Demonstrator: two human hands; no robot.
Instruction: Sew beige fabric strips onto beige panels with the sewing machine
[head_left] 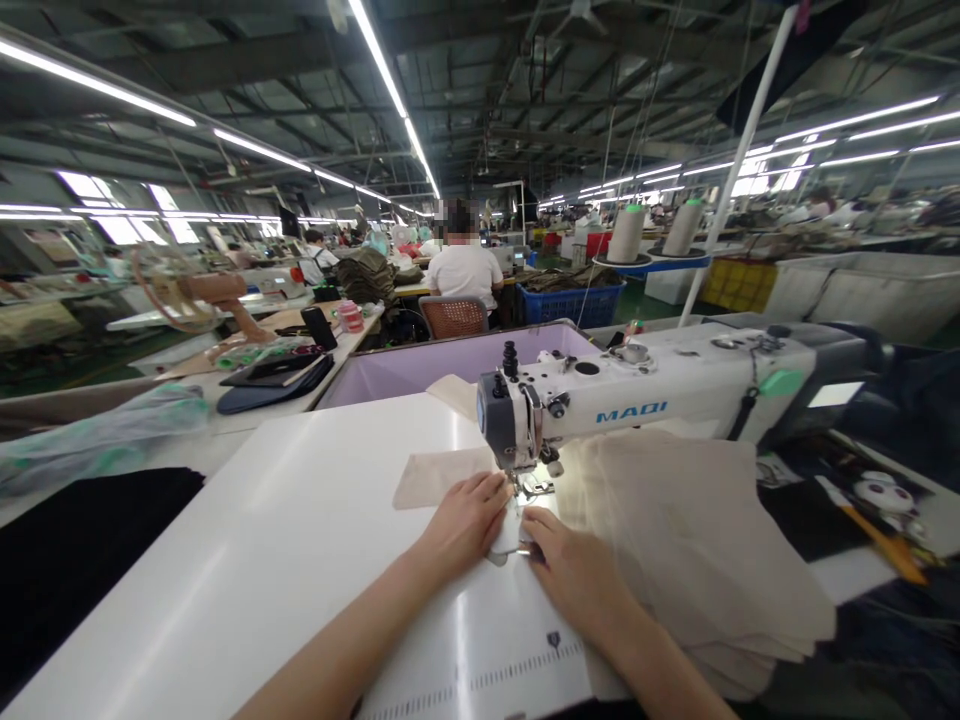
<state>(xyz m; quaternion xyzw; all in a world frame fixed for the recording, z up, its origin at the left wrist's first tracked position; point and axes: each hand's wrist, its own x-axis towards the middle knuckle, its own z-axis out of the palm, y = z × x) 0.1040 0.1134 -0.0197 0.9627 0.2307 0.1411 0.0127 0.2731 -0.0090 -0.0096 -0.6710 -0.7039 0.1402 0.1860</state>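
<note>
A white sewing machine [630, 395] stands on the white table [300, 560], its needle area lit. My left hand [471, 515] lies palm down just left of the presser foot, fingers together, on the edge of a small beige fabric piece [435, 478]. Close to the front of the needle plate, my right hand [559, 555] has its fingers bent together; a small dark item shows partly under them, too hidden to name. Large beige fabric sheets [675, 530] are stacked under and right of the machine arm.
Behind the table is a lilac-lined bin [450, 362]. Dark flat pieces [277, 380] and a fan [217, 300] are at the left. A person in a white shirt [463, 268] sits ahead. Thread cones [626, 235] stand behind the machine, beside a slanted pole [739, 165].
</note>
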